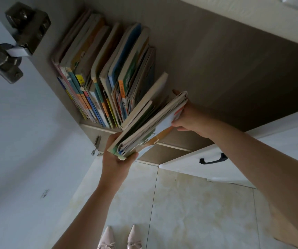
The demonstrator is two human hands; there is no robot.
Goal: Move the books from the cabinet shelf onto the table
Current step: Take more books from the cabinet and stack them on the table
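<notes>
Fingers of the left hand [116, 159] and right hand [187, 119] grip opposite ends of a bundle of thin books [150, 126] at the cabinet shelf [97, 127] edge, while a full row of books [99, 72] remains shelved, the table unseen.

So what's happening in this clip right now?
A person is taking a tilted bundle of books from the cabinet shelf. The left hand grips the bundle's near end and the right hand holds its far end. A row of upright books stands on the shelf beside it. No table is in view.
</notes>
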